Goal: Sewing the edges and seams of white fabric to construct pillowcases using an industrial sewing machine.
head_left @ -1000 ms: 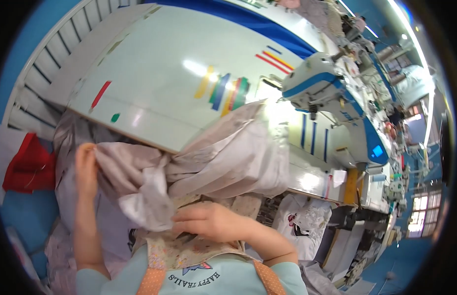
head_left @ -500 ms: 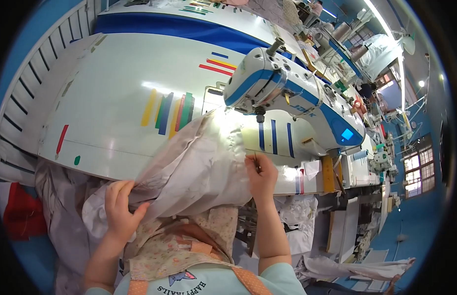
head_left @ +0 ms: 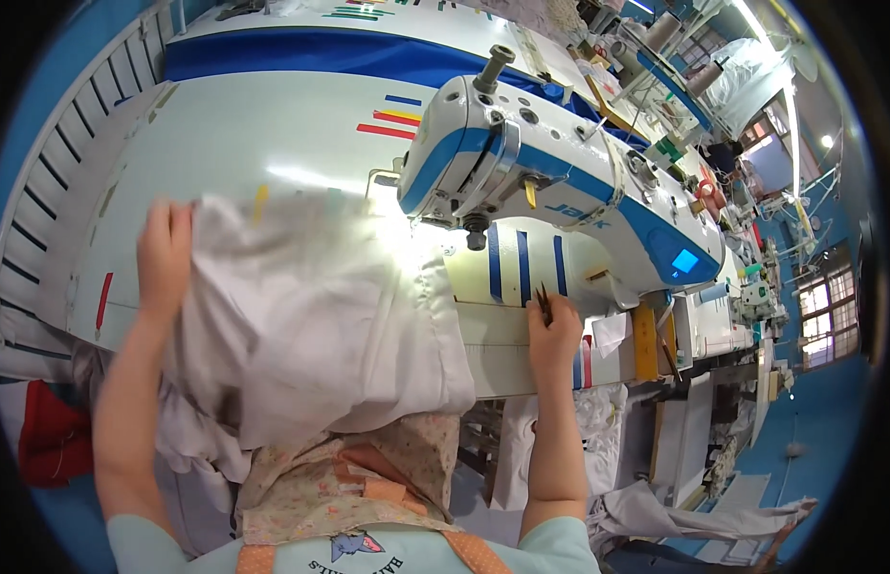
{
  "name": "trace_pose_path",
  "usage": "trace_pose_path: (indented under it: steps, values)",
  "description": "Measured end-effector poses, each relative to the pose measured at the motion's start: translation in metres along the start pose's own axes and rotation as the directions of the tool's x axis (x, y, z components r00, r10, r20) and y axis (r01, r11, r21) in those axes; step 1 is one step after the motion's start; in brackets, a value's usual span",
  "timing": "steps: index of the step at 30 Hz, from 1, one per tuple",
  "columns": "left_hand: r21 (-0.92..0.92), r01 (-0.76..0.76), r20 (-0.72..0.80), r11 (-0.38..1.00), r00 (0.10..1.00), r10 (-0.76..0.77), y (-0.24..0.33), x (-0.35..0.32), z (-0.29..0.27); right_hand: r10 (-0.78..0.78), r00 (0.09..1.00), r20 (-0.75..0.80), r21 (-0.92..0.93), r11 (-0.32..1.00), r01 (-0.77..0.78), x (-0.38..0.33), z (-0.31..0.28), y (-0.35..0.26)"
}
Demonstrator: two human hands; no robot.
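A pale grey-lilac cloth (head_left: 321,316) spreads over the table's front edge and hangs toward my lap. Its far right part lies under the head of a white and blue sewing machine (head_left: 569,191), where the lamp's glare hides the needle and presser foot. My left hand (head_left: 166,253) is raised at the far left, closed on the cloth's upper left corner and lifting it. To the right of the cloth, my right hand (head_left: 555,330) is closed around a small dark pointed tool (head_left: 545,295) with slim prongs. Whether it is tweezers or snips I cannot tell.
Coloured tape strips (head_left: 524,268) mark the white tabletop (head_left: 215,134). A yellow block (head_left: 645,344) stands at its right end. White railings (head_left: 72,134) run along the left, with red cloth (head_left: 55,435) below. Other machines stand to the far right.
My left hand has moved up and to the left, drawing the cloth out flatter across the table. My right hand has shifted right, away from the cloth, with the pointed tool still in it.
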State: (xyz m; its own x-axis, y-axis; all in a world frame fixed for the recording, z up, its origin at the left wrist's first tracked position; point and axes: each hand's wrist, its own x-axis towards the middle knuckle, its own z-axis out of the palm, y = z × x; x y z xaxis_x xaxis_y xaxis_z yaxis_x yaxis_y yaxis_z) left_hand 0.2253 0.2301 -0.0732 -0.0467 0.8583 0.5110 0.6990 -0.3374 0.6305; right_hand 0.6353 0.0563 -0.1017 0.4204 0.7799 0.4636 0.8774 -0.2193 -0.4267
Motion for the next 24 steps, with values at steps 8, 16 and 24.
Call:
trace_pose_path:
  steps: [8, 16, 24]
  values:
    - [0.261, -0.201, 0.078, 0.944, 0.979, 0.187, -0.034, 0.093, 0.083, -0.064, 0.969, 0.238, 0.478, 0.876, -0.059, -0.011, 0.01, -0.057]
    - [-0.167, -0.531, 0.299, 0.831, 0.776, 0.556, 0.061, 0.021, 0.121, -0.049, 0.887, -0.459, 0.489, 0.82, 0.298, 0.016, -0.029, -0.015]
    - [-0.347, -0.568, 0.305, 0.747, 0.685, 0.662, 0.079, 0.008, 0.146, 0.458, 0.774, -0.437, 0.037, 0.869, -0.493, 0.179, -0.199, 0.201]
